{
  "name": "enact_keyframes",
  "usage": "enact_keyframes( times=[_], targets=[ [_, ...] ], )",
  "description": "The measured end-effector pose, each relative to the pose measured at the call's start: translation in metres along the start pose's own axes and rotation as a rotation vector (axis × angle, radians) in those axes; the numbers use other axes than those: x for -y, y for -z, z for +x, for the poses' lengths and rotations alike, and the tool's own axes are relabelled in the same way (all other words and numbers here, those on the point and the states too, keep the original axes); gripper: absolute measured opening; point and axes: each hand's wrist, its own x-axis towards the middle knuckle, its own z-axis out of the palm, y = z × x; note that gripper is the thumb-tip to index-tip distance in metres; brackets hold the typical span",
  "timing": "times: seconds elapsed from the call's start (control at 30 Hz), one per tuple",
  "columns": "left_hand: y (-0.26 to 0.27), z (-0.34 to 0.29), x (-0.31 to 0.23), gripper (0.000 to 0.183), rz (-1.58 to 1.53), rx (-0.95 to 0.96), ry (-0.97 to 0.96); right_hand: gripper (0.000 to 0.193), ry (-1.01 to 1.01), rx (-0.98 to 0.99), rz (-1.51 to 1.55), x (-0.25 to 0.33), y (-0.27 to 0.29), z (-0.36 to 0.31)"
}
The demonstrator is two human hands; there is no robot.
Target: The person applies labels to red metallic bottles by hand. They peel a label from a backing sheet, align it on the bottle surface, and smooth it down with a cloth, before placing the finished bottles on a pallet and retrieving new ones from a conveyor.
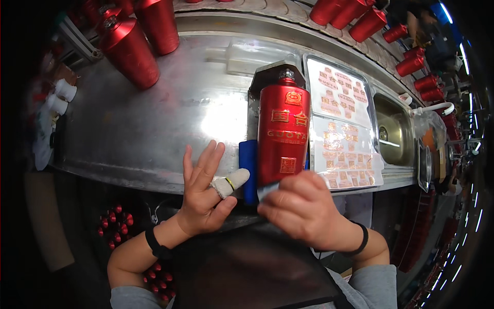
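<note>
A red bottle [284,139] with gold raised lettering lies on its back, its clear-topped neck pointing away from me. Under it shows a blue pad [248,172], and the neck end rests at a dark angular holder [263,77]. My left hand [206,190] is open just left of the bottle, fingers spread; its index finger wears a pale cloth finger cover with a yellow band. At the bottle's near end, my right hand [301,208] is closed, slightly blurred. A pale bluish edge [267,190] shows beside its fingers; what it belongs to is hidden.
Sheets of gold stickers [339,147] lie in a tray right of the bottle. Beyond them is a sink [388,131] with a white tap [437,108]. Red bottles [128,54] stand at the far left of the metal table [149,134]. A conveyor [288,15] carrying more bottles runs behind.
</note>
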Motion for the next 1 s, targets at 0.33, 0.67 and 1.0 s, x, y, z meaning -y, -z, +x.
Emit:
enact_keyframes(
  times=[0.33, 0.67, 1.0],
  targets=[
    [-0.012, 0.018, -0.001, 0.046, -0.057, 0.161, -0.134, 0.019, -0.381, -0.255, 0.460, -0.003, 0.009, -0.049],
    [0.003, 0.155, 0.025, 0.043, -0.582, 0.007, 0.742, 0.031, -1.145, -0.567, 1.403, -0.046, -0.013, -0.091],
    [-0.065, 0.185, 0.038, 0.014, -1.661, -0.037, 0.682, 0.087, -0.619, -0.218, 0.007, -0.003, -0.034, -0.061]
  ],
)
